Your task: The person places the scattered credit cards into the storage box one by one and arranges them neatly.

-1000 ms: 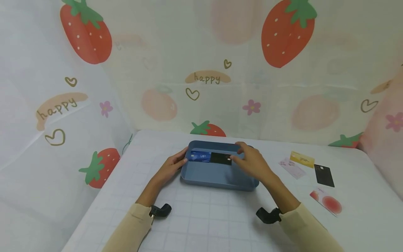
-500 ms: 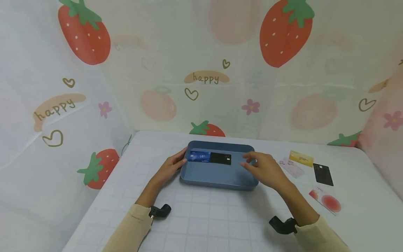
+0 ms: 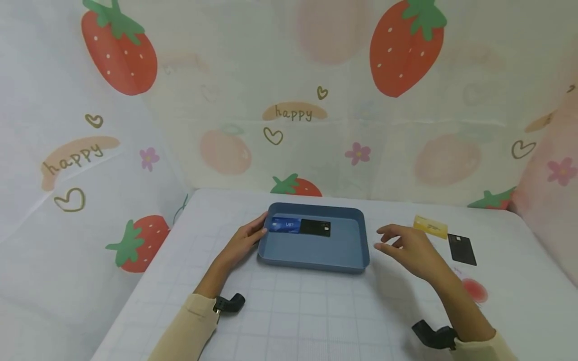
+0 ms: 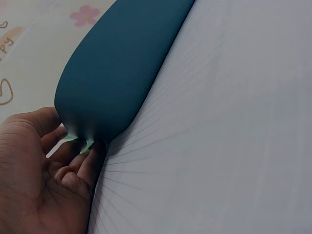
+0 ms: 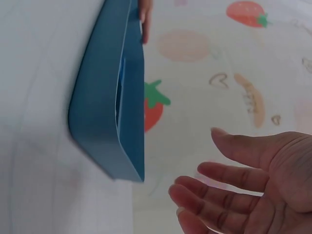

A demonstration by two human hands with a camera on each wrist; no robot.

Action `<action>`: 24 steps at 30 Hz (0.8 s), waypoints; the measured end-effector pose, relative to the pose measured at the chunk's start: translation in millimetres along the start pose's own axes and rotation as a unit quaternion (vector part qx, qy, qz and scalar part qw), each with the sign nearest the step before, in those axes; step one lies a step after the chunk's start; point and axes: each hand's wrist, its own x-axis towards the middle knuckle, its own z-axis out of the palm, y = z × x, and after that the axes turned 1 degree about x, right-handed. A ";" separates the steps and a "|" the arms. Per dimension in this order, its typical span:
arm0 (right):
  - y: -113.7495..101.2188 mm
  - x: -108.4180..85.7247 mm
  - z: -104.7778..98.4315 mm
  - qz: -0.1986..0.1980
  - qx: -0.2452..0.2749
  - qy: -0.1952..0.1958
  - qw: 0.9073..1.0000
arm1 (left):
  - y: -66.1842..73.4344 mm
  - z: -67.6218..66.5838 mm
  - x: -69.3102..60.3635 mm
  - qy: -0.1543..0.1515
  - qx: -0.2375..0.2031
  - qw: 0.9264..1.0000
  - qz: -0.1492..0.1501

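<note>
The left hand (image 3: 239, 244) holds the left end of the blue tray (image 3: 311, 265), with fingers and thumb against its wall (image 4: 114, 63). Inside the tray, near its far side, a blue VIP card (image 3: 285, 225) and a black card (image 3: 315, 227) lie end to end. The right hand (image 3: 417, 253) hovers to the right of the tray, fingers loosely bent and apart, holding nothing; the right wrist view shows its palm (image 5: 273, 195) beside the tray's end (image 5: 97, 122).
To the right of the tray lie a yellow card (image 3: 431, 226), another black card (image 3: 462, 249) and a white card with a red circle (image 3: 474, 290), partly behind the right forearm. A printed strawberry curtain (image 3: 180, 100) stands behind the table.
The right hand has moved right, from above the black card in the tray to outside the tray's right wall, now covering the pink card. The left hand has stayed at the tray.
</note>
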 end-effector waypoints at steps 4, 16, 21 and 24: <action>13.1 -6.9 -10.3 0.007 0.004 0.003 1.000 | -0.7 -0.1 1.1 -0.002 -0.001 1.000 -0.006; 55.1 -28.0 -43.5 0.013 0.002 -0.002 1.000 | -2.1 -0.9 0.4 -0.002 0.005 1.000 -0.001; 72.8 -35.2 -55.6 0.031 -0.003 -0.001 1.000 | -2.5 -1.1 -0.3 -0.001 0.001 1.000 0.004; 82.5 -39.0 -61.7 0.044 0.000 -0.004 0.999 | -2.9 -1.2 -0.1 -0.002 0.004 1.000 0.006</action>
